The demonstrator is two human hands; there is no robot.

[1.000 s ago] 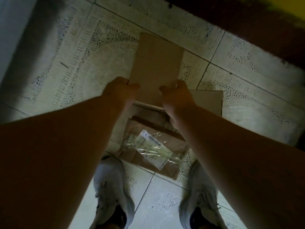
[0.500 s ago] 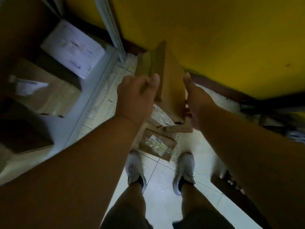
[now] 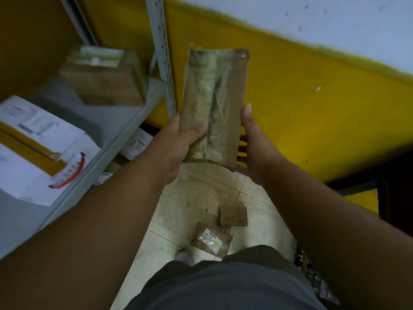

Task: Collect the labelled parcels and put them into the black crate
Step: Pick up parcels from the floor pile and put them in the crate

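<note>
I hold a long brown cardboard parcel [image 3: 215, 104] upright in front of me, its taped and labelled face toward the camera. My left hand [image 3: 178, 144] grips its lower left edge, thumb across the front. My right hand [image 3: 254, 142] holds the lower right edge, thumb up along the side. Two more brown parcels lie on the tiled floor below: a small plain one [image 3: 233, 215] and one with a label pouch [image 3: 211, 241] near my foot. No black crate is in view.
A grey metal shelf [image 3: 107, 139] on the left carries a white labelled box [image 3: 38, 151] and a brown taped box [image 3: 102, 79]. A perforated shelf post [image 3: 162, 52] stands just left of the held parcel. Behind is a yellow wall [image 3: 312, 113].
The parcel has come up from the floor to chest height and turned its labelled face toward me. My view has risen from the floor tiles to the shelf and wall.
</note>
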